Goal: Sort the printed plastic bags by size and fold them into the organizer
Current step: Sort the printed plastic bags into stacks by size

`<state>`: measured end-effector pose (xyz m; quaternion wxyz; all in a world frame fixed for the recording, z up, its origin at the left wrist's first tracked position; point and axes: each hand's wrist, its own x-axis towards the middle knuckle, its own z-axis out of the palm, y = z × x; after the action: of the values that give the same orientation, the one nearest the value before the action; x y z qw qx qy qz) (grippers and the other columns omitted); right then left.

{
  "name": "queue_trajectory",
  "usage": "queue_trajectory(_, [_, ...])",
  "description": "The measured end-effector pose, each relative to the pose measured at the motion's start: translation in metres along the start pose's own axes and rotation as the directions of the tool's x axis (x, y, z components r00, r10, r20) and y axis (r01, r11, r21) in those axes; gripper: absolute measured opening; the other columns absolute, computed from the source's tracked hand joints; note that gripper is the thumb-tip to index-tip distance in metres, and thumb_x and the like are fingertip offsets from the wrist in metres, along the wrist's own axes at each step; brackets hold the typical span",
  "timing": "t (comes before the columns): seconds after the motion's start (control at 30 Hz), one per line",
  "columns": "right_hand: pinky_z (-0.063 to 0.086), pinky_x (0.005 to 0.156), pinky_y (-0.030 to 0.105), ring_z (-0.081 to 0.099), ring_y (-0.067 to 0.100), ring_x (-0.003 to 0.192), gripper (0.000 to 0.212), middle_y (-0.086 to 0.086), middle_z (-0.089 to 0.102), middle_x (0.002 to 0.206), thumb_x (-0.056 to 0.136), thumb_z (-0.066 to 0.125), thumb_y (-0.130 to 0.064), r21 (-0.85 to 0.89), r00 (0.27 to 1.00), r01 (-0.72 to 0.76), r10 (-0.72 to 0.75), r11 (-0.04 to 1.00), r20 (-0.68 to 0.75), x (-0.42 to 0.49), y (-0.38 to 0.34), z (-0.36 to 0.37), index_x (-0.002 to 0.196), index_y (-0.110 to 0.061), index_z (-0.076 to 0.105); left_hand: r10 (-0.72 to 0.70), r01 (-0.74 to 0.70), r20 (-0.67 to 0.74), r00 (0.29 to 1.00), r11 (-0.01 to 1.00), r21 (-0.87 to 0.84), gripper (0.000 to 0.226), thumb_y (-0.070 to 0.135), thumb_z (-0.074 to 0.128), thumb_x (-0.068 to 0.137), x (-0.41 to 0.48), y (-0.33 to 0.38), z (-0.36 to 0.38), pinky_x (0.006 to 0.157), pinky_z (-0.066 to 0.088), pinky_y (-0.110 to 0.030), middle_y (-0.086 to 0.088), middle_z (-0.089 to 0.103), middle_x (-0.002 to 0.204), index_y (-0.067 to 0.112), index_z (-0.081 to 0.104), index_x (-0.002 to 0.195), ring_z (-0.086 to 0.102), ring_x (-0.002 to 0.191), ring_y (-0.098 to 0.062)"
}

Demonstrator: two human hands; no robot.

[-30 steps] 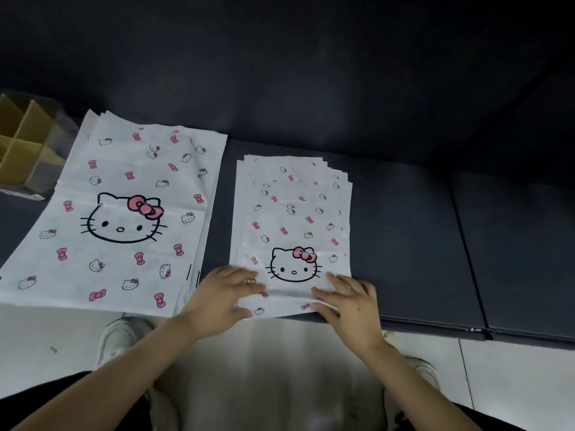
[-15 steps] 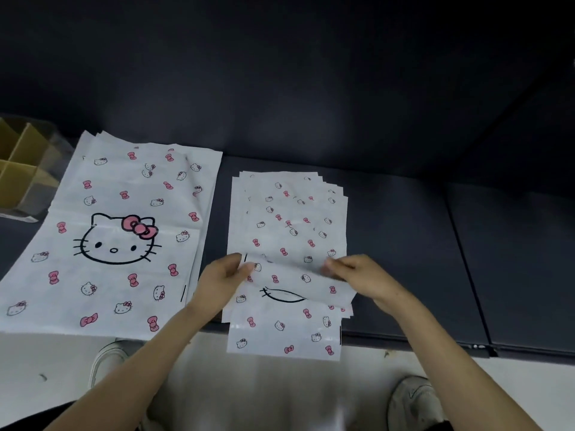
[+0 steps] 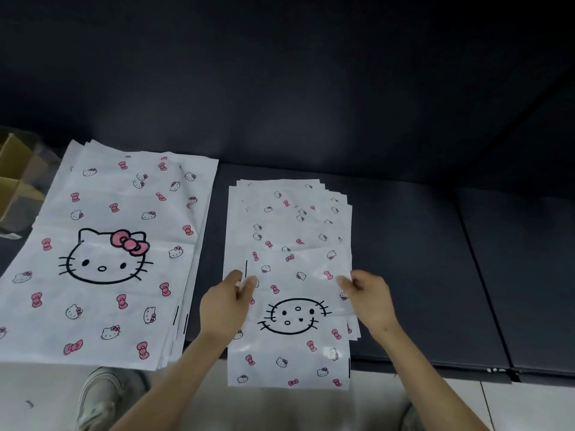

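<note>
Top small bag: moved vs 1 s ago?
Yes. The top small bag has slid toward the person, now overhanging the table edge, with left hand and right hand pinching its fold.

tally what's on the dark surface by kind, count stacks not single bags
bag stacks: 2, the large-bag stack and the small-bag stack
half-folded small bag: 1
cardboard organizer: 1
total: 4

We have one view only, from a wide-angle camera worn on the head. We look forward and steeply down across the desk [image 3: 420, 259] from its near edge, close in, with the dark wall [image 3: 311, 88] above and the pale floor [image 3: 529, 409] below.
</note>
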<state>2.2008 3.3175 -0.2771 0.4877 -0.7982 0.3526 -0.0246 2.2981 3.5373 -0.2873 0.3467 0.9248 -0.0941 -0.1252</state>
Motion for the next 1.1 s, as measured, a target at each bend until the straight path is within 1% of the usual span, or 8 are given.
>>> queue_trajectory(0.13, [0.027,0.048,0.025,0.023,0.011,0.053,0.039,0.000,0.030,0.052,0.094,0.057,-0.019,-0.030,0.990,0.126,-0.127,0.992,-0.058,0.000,0.003,0.004,0.063,-0.007,0.038,0.017,-0.016,0.017,1.000,0.997,-0.070,0.018,0.026,0.055,0.094,-0.005,-0.002,-0.001,0.055,0.046,-0.029,-0.001,0.062,0.061,0.011,0.051,0.102,0.056,0.052,-0.020])
queue_trajectory(0.27, [0.030,0.049,0.024,0.026,0.012,0.052,0.026,-0.002,0.032,0.053,0.096,0.053,-0.024,-0.027,0.979,0.174,-0.176,0.984,-0.102,0.008,-0.008,0.010,0.072,-0.013,0.051,-0.004,0.004,-0.020,1.000,1.000,-0.009,0.020,0.020,0.055,0.095,0.000,-0.006,0.003,0.052,0.038,-0.026,-0.003,0.051,0.051,0.006,0.052,0.108,0.050,0.052,-0.026])
queue_trajectory(0.47, [0.021,0.044,0.025,0.016,0.012,0.047,0.050,-0.005,0.024,0.048,0.094,0.057,-0.018,-0.220,0.974,0.085,-0.127,0.972,-0.187,0.030,-0.007,0.027,0.056,-0.018,0.024,-0.090,0.099,-0.089,0.992,0.990,0.099,0.023,0.026,0.055,0.095,0.018,-0.001,0.009,0.048,0.034,-0.027,-0.001,0.057,0.058,0.006,0.050,0.104,0.053,0.053,-0.024])
queue_trajectory(0.6, [0.019,0.045,0.026,0.013,0.011,0.048,0.052,-0.006,0.020,0.048,0.092,0.057,-0.013,-0.229,0.967,0.085,-0.136,0.970,-0.215,0.028,-0.002,0.031,0.055,-0.019,0.021,0.276,-0.129,-0.300,0.913,0.894,0.430,0.033,0.029,0.051,0.087,0.015,-0.003,0.020,0.064,0.047,-0.041,-0.018,0.060,0.086,0.001,0.060,0.103,0.057,0.071,-0.035])
queue_trajectory(0.7, [0.018,0.045,0.024,0.011,0.010,0.049,0.053,-0.008,0.017,0.049,0.091,0.058,-0.010,-0.234,0.961,0.122,-0.173,0.965,-0.213,0.026,0.001,0.032,0.056,-0.020,0.019,0.503,-0.415,-0.101,0.858,0.796,0.440,0.041,0.032,0.038,0.093,0.016,-0.007,0.037,0.101,0.035,-0.049,-0.020,0.055,0.123,0.008,0.061,0.117,0.052,0.112,-0.042])
queue_trajectory(0.77, [0.019,0.046,0.024,0.012,0.010,0.050,0.052,-0.007,0.017,0.049,0.091,0.057,-0.010,-0.220,0.962,0.127,-0.175,0.967,-0.212,0.027,0.003,0.031,0.056,-0.020,0.020,0.542,-0.501,0.022,0.840,0.760,0.415,0.048,0.037,0.029,0.099,0.014,-0.013,0.047,0.112,0.022,-0.044,-0.019,0.047,0.139,0.011,0.056,0.129,0.040,0.131,-0.040])
queue_trajectory(0.87, [0.021,0.048,0.025,0.013,0.013,0.052,0.049,-0.006,0.017,0.051,0.091,0.054,-0.008,-0.174,0.961,0.110,-0.150,0.979,-0.235,0.030,0.003,0.031,0.057,-0.019,0.020,0.515,-0.505,0.083,0.853,0.777,0.376,0.053,0.043,0.022,0.102,0.015,-0.015,0.049,0.115,0.016,-0.042,-0.014,0.036,0.149,0.014,0.046,0.139,0.027,0.140,-0.034])
queue_trajectory(1.1, [0.021,0.048,0.025,0.016,0.017,0.052,0.049,-0.002,0.020,0.050,0.091,0.055,-0.011,-0.138,0.965,0.042,-0.076,0.990,-0.250,0.039,0.003,0.032,0.056,-0.018,0.021,0.485,-0.492,0.126,0.865,0.772,0.402,0.054,0.047,0.024,0.100,0.018,-0.016,0.049,0.115,0.015,-0.041,-0.011,0.031,0.152,0.017,0.040,0.143,0.026,0.141,-0.033])
